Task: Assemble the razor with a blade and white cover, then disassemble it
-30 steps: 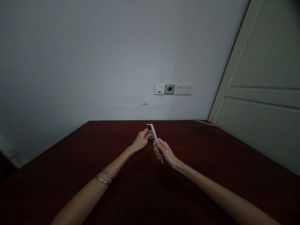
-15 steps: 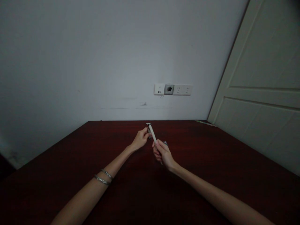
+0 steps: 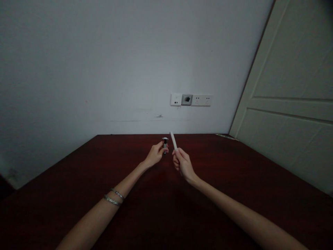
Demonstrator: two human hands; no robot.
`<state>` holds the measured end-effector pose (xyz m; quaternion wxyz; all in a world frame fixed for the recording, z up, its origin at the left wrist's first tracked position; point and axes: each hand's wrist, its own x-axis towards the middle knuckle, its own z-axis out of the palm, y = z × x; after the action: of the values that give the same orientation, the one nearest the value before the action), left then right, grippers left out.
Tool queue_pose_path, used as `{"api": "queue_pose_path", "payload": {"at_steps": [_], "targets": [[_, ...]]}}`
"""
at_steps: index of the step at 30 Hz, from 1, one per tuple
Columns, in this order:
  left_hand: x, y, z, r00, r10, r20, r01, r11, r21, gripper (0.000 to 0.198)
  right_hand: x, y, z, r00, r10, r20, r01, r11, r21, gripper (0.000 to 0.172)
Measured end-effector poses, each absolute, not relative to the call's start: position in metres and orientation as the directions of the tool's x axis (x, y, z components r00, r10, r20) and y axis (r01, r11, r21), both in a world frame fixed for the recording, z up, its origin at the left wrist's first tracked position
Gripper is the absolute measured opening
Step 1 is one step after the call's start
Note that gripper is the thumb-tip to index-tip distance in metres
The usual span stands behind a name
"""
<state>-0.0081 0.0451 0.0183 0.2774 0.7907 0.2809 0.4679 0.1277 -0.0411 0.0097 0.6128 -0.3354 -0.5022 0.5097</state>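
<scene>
My left hand (image 3: 155,155) pinches a small upright T-shaped thing (image 3: 165,144) with a pale crossbar on top, a black neck and a grey body. Its kind is too small to make out. Just to the right, my right hand (image 3: 184,164) is closed around a slim white rod (image 3: 173,140), whose upper end leans away and to the left. A gap separates the rod from the T-shaped thing. The lower end of the rod is hidden in my fingers.
Both arms reach over a dark red-brown table (image 3: 83,173) that meets a pale wall (image 3: 130,69). Sockets (image 3: 202,100) are set in the wall. On the right stands a panelled door (image 3: 286,121), with a thin strip (image 3: 227,137) lying at the table's back right corner.
My right hand has drawn the white rod up and to the right, off the T-shaped thing it overlapped. A small item that showed behind my right hand is out of sight. My left hand barely moved.
</scene>
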Motion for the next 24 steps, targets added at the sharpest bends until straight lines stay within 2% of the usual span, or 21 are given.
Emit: {"api": "queue_pose_path", "payload": {"at_steps": [4, 10, 15, 20, 24], "targets": [[-0.010, 0.046, 0.021, 0.380, 0.715, 0.587, 0.197, -0.683, 0.704, 0.011, 0.127, -0.047, 0.006, -0.045, 0.975, 0.216, -0.298, 0.193, -0.935, 0.034], [-0.009, 0.042, 0.023, 0.395, 0.714, 0.579, 0.218, -0.684, 0.696, 0.010, 0.126, -0.049, 0.010, 0.012, 0.969, 0.248, -0.384, 0.233, -0.893, 0.034], [-0.008, 0.041, 0.029, 0.353, 0.727, 0.589, 0.234, -0.678, 0.697, 0.010, 0.122, -0.056, -0.007, -0.052, 0.991, 0.125, -0.351, 0.099, -0.931, 0.037], [-0.008, 0.041, 0.026, 0.367, 0.730, 0.576, 0.238, -0.673, 0.700, 0.009, 0.121, -0.051, 0.008, 0.029, 0.970, 0.243, -0.388, 0.235, -0.891, 0.034], [-0.006, 0.041, 0.022, 0.388, 0.713, 0.584, 0.256, -0.692, 0.675, 0.011, 0.118, -0.050, 0.008, -0.006, 0.978, 0.209, -0.381, 0.191, -0.905, 0.035]]}}
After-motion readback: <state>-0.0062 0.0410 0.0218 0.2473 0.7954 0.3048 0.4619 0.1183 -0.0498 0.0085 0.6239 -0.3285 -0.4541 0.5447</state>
